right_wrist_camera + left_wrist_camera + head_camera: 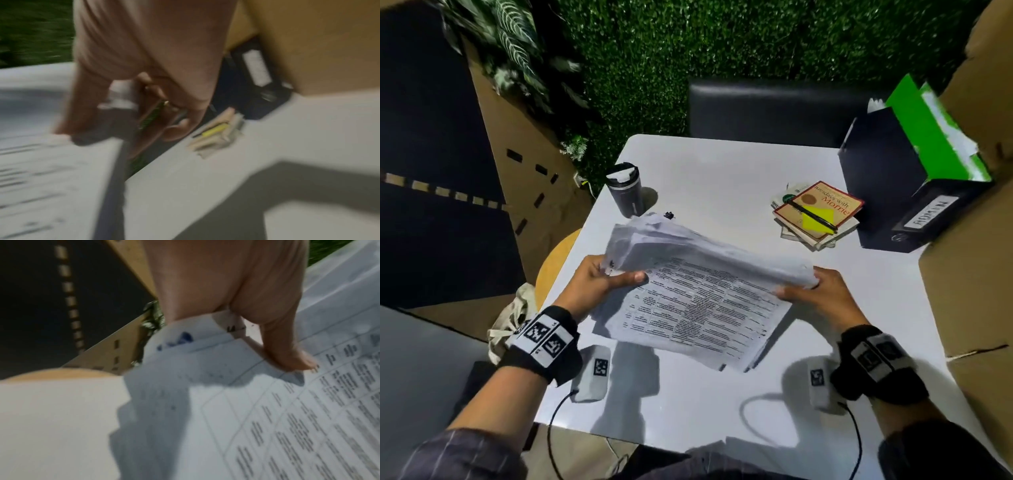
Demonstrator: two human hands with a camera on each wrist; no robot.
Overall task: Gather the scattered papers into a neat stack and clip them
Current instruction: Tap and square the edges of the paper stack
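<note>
Both hands grip the papers above table

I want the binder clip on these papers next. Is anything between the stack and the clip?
Nothing visible. The binder clip lies just beyond the papers, beside the tumbler. Both the left hand and right hand grip the stack.

Your white table carries a dark lidded tumbler at ten o'clock, a small black clip just beside it, a book pile topped with a pen at two o'clock, and a black binder beyond.
</note>
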